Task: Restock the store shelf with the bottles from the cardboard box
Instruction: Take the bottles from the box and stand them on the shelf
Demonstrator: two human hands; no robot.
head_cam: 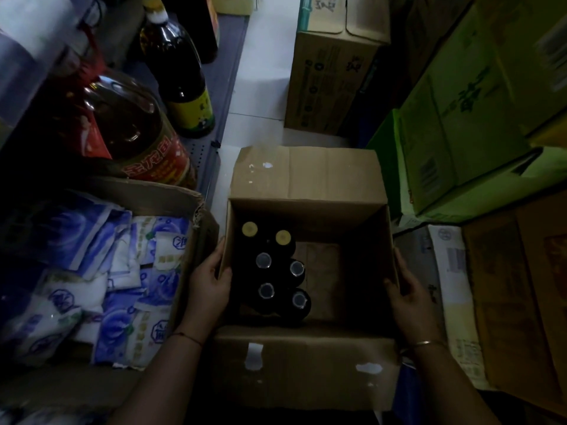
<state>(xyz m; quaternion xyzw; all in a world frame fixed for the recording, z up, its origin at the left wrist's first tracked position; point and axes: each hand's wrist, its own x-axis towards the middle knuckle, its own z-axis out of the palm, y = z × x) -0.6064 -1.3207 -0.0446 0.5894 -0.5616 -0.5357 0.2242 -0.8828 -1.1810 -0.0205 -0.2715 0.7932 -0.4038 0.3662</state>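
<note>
Judging by the cardboard box (306, 216) on the floor (264, 72), the restocking looked partly done. Six dark bottles (277, 271) stood upright, bunched against its left wall, the right half of its bottom lay bare, and none was in hand or bound for the store shelf (221, 72) at the far left. The left hand (211, 280) clasped the box's left wall with the thumb hooked inside the rim, and the right hand (405, 289) did likewise on the right wall, so each grip was clamped on cardboard, not on a bottle.

Bodies of bottles (276, 271) in cardboard box (306, 354) shadow; blurred pale bundle (27, 35) top-left, cropped.
</note>
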